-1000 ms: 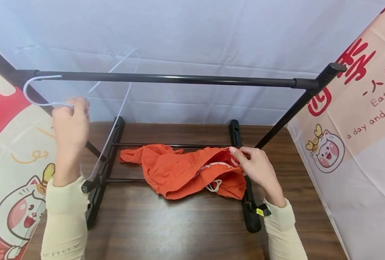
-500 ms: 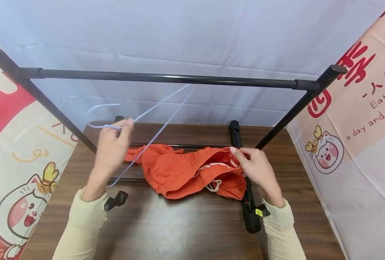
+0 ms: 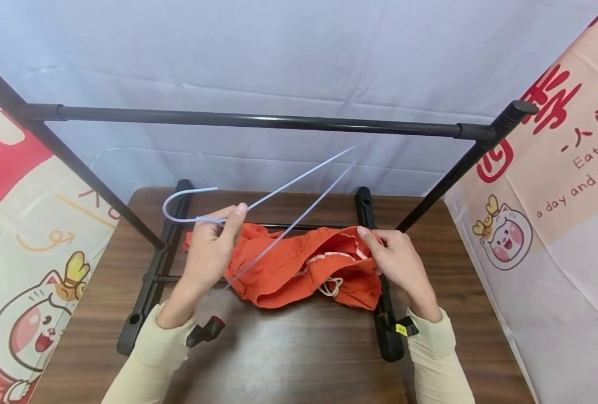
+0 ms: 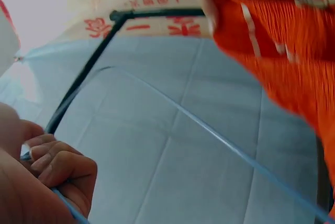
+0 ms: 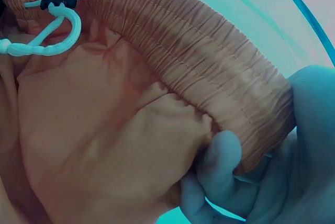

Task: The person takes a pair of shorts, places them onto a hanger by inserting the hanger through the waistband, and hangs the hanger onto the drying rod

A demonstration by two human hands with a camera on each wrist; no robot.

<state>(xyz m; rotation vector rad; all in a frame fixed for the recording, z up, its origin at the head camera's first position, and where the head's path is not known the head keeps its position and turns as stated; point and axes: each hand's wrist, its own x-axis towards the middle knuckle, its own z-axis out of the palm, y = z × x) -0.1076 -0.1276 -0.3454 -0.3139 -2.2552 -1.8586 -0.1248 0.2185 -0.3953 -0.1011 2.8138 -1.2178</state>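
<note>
My left hand [image 3: 210, 247] grips a pale blue clothes hanger [image 3: 299, 182] near the neck of its hook, in the head view. The hook points left and the hanger's body slants to the right, above and partly across a pair of orange drawstring pants [image 3: 274, 275]. With thumb and fingers, my right hand [image 3: 400, 255] pinches the right end of the elastic waistband. The waist opening gapes and a white drawstring [image 3: 333, 287] hangs from it. The right wrist view shows the gathered waistband [image 5: 209, 62] close up, the thumb pressed against its edge.
A black rack stands over the pants, its top bar [image 3: 258, 121] running across the head view. Its feet [image 3: 391, 342] rest on a brown wooden table [image 3: 289, 359]. White cloth [image 3: 299, 56] hangs behind, and printed cloths [image 3: 556, 224] stand at the sides.
My left hand has moved right and down, carrying the hanger from the rack's left side to over the pants. The right hand has stayed on the waistband.
</note>
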